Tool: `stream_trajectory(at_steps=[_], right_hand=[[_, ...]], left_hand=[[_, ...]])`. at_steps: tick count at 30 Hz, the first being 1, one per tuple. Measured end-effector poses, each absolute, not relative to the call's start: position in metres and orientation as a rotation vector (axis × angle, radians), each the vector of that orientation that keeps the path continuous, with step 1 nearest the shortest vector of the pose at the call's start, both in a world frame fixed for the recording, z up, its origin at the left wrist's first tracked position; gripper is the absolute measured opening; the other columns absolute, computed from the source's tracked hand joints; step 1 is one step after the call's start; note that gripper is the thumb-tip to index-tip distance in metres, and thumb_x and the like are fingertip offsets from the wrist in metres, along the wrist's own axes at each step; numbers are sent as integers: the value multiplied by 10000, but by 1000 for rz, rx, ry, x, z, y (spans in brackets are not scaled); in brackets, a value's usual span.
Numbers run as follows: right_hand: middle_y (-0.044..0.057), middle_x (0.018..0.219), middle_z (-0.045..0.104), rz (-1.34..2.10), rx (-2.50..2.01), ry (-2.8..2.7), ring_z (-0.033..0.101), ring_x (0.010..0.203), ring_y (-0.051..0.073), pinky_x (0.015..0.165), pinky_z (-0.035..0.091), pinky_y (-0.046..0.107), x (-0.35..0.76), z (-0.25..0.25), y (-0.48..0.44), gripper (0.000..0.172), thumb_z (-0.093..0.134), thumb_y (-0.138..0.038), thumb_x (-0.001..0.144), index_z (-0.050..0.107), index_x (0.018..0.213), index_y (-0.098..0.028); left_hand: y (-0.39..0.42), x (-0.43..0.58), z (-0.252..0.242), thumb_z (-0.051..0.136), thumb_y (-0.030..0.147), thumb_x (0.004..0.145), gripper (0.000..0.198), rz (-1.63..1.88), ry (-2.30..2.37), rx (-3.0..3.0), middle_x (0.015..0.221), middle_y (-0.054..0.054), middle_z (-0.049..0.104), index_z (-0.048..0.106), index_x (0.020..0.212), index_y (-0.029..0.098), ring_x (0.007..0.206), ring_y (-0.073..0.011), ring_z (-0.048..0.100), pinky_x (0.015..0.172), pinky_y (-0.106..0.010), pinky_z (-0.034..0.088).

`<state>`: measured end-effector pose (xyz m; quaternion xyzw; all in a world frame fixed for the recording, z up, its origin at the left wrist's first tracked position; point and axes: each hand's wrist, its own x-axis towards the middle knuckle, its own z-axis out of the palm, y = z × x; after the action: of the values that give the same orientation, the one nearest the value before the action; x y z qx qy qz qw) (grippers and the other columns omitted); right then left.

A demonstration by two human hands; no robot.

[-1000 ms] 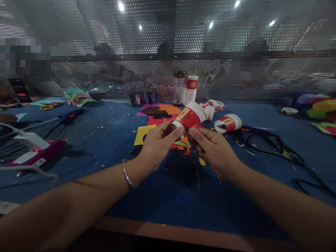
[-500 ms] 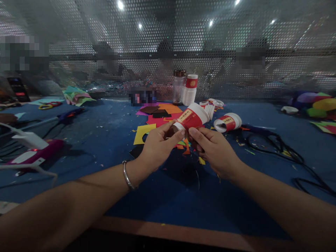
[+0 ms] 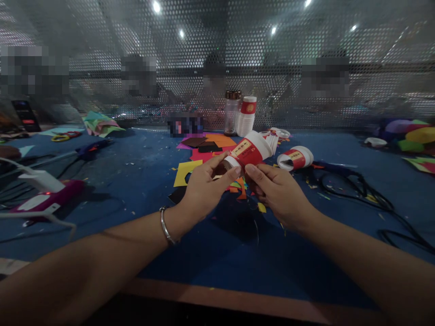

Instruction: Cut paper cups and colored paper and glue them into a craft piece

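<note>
A red and white paper cup (image 3: 251, 151) is held tilted above the table, its wider end pointing up and to the right. My left hand (image 3: 207, 188) grips the narrow end, thumb on the near side and fingers curled behind. On the cup's lower side, the thumb and bent fingers of my right hand (image 3: 275, 190) are pinched together against it. The right fingertips are partly hidden, so anything small between them cannot be made out. Beneath and behind the hands lie scraps of coloured paper (image 3: 241, 188) and a yellow sheet (image 3: 185, 173).
Another paper cup (image 3: 295, 158) lies on its side at right, by a glue gun (image 3: 331, 168) with a black cable. Behind stand a clear bottle (image 3: 231, 115) and a cup stack (image 3: 246, 122). At left are a purple power strip (image 3: 68, 194), another glue gun (image 3: 91, 148) and scissors (image 3: 64, 136).
The cup has turned slightly in my fingers, showing more of its printed label. Both hands stay in nearly the same place.
</note>
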<state>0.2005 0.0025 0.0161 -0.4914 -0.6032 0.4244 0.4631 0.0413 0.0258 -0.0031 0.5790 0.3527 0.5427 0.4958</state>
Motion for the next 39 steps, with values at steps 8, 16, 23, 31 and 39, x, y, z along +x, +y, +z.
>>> stream_trajectory(at_steps=[8, 16, 23, 31, 39], right_hand=[[-73, 543, 352, 995, -1211, -1504, 275, 469, 73, 418, 201, 238, 202, 13, 3, 500, 598, -669, 830, 477, 666, -213], [-59, 563, 378, 915, -1206, -1576, 295, 487, 88, 446, 226, 258, 202, 14, 4, 480, 558, -647, 870, 498, 675, -213], [-56, 567, 373, 871, -1241, -1612, 307, 500, 92, 460, 240, 255, 204, 12, 4, 469, 539, -614, 898, 460, 658, -219], [-65, 558, 352, 845, -1276, -1627, 291, 478, 91, 455, 221, 262, 205, 9, 5, 455, 525, -607, 906, 461, 672, -222], [-51, 542, 391, 763, -1272, -1687, 335, 501, 104, 482, 260, 269, 206, 12, 4, 459, 518, -583, 913, 464, 636, -221]], left_hand=[[23, 41, 0, 764, 334, 779, 442, 1339, 859, 1436, 1002, -74, 751, 696, 1180, 160, 881, -175, 681, 784, -302, 555], [22, 44, 3, 766, 305, 784, 385, 1384, 763, 1237, 955, -38, 741, 689, 1144, 192, 872, -152, 675, 865, -321, 542], [24, 45, 4, 758, 228, 778, 290, 1366, 707, 1099, 806, -1, 710, 691, 1058, 189, 774, -125, 656, 854, -317, 537], [23, 46, 2, 786, 251, 751, 326, 1321, 737, 1085, 800, 5, 711, 699, 1057, 177, 761, -122, 651, 877, -332, 510], [23, 44, 5, 772, 250, 765, 354, 1320, 775, 1077, 780, -3, 697, 660, 1092, 174, 759, -147, 660, 810, -351, 539]])
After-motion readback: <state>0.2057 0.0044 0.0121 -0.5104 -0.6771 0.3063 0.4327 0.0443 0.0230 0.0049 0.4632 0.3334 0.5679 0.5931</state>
